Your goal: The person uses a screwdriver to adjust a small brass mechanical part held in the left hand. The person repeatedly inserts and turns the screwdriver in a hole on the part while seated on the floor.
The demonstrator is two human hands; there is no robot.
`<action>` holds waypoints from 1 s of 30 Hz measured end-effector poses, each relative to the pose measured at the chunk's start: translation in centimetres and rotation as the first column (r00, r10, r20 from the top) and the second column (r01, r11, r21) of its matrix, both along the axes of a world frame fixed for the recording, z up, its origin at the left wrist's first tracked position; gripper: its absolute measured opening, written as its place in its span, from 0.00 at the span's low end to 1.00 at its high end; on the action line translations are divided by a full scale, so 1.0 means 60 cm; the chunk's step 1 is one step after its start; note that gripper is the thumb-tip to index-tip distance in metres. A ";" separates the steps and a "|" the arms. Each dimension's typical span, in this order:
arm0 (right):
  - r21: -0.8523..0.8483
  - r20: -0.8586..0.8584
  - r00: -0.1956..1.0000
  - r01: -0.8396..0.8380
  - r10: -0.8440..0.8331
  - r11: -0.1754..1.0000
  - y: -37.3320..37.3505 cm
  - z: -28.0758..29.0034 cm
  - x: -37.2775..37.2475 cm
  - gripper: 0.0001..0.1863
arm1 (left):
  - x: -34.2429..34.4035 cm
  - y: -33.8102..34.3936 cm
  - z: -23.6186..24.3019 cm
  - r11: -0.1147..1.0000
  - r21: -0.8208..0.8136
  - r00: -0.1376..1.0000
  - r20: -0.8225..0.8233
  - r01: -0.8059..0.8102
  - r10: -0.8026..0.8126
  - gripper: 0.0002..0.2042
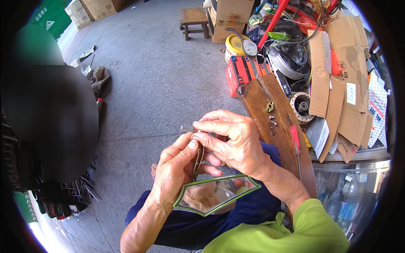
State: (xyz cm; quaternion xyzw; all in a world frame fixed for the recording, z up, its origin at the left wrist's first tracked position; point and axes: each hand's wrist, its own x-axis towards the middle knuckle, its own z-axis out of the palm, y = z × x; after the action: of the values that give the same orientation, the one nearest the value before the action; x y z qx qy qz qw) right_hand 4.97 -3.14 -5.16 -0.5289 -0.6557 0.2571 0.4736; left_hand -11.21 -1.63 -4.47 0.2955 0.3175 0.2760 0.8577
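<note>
A green-rimmed, angular rear-view mirror (223, 195) hangs below my hands, its glass facing up toward me. My left hand (171, 166) is closed around the mirror's curved, slotted stem (196, 165), with thumb and index finger pressed near its upper end. My right hand (234, 137) pinches at that same end with thumb and fingers. Between the fingertips a silver threaded piece (186, 128) pokes out to the left. How it joins the stem is hidden by my fingers.
On the wooden bench (258, 92) to my right lie a brass-coloured oval fitting (270, 106), small screws (273, 121) and a red-handled screwdriver (295, 139). Beyond are a red box (237, 78), a yellow-lidded bucket (234, 45), a low stool (194, 17) and flattened cardboard (350, 84).
</note>
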 end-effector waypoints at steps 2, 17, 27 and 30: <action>-0.004 0.033 0.999 0.012 -0.012 1.000 -0.002 0.001 0.004 0.09 | 0.008 0.003 -0.004 1.000 -0.013 1.000 -0.005 0.011 -0.011 0.13; -0.177 0.135 0.979 0.178 -0.155 0.968 -0.022 -0.023 0.151 0.09 | 0.154 0.031 -0.050 0.972 -0.119 0.973 -0.088 0.204 -0.215 0.09; -0.190 0.107 0.971 0.232 -0.214 0.954 -0.071 -0.036 0.210 0.07 | 0.204 0.013 -0.051 0.919 0.016 0.873 -0.318 0.395 -0.370 0.13; -0.251 0.138 0.969 0.232 -0.203 0.940 -0.073 -0.031 0.219 0.09 | 0.213 0.008 -0.061 0.898 0.083 0.858 -0.346 0.432 -0.380 0.14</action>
State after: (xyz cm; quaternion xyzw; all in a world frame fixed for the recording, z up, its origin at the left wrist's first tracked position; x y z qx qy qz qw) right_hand 18.09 -7.53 -7.04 -0.6701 -0.5779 0.2590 0.3872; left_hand 1.54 -1.16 -8.16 0.4638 0.3601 0.0608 0.8071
